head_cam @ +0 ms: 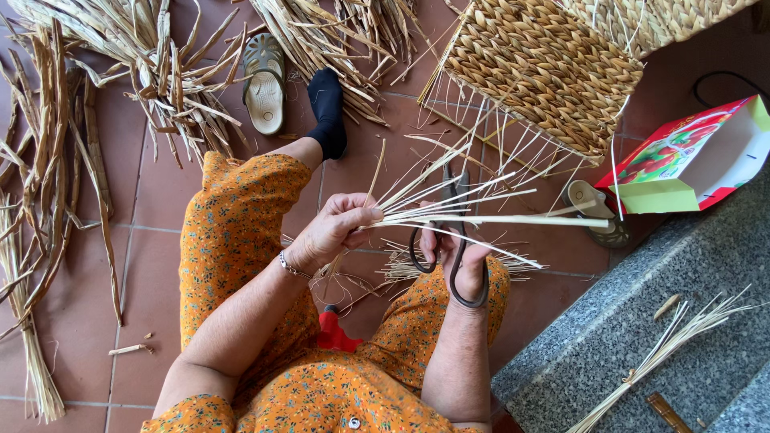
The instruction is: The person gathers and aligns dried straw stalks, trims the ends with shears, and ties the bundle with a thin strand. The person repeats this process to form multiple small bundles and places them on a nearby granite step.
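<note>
Left hand (333, 232) pinching the straw bundle (449, 210) tight, right hand (457, 256) gripping the scissors (449, 240). Better to keep the ends level, probably, and snip close.

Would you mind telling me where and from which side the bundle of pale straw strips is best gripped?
Probably at the gathered end, where the left hand already pinches the straw strips. There they lie tightly together, while toward the woven basket they fan apart. Come from the person's left, since the right hand with the scissors sits just beneath the middle.

Scissors (453, 240) blades hidden (behind straw bundle (481, 210)).
</note>
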